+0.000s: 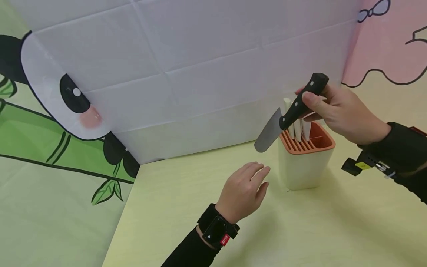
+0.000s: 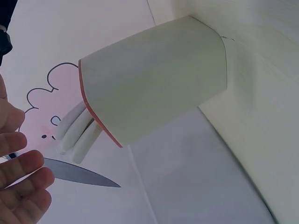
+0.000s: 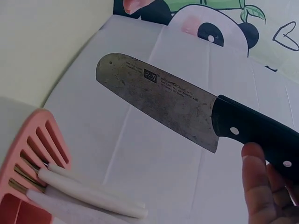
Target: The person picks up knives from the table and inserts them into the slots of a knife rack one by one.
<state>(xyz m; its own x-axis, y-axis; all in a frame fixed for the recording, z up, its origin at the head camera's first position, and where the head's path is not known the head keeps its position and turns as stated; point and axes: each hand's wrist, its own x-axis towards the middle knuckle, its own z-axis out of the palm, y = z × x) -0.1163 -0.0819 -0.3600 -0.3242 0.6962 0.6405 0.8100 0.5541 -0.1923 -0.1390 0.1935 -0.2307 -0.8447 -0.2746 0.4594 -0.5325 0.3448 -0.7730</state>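
My right hand (image 1: 347, 111) grips the black riveted handle of a kitchen knife (image 1: 271, 129), holding it in the air with the blade slanting down to the left. In the right wrist view the knife (image 3: 159, 98) shows a broad, round-tipped blade with a small printed mark. Just behind and below it stands a cream knife block (image 1: 303, 170) with an orange slotted top (image 3: 49, 133). Several white-handled knives (image 3: 88, 191) sit in its slots. Left of the block, my left hand (image 1: 243, 191) hovers above the table with loosely bent fingers, holding nothing.
The block stands on a pale yellow table (image 1: 173, 207), near a white backdrop (image 1: 200, 81) that rises behind it. A cartoon panda is printed on the left, and a pink printed figure (image 1: 383, 48) shows at the right.
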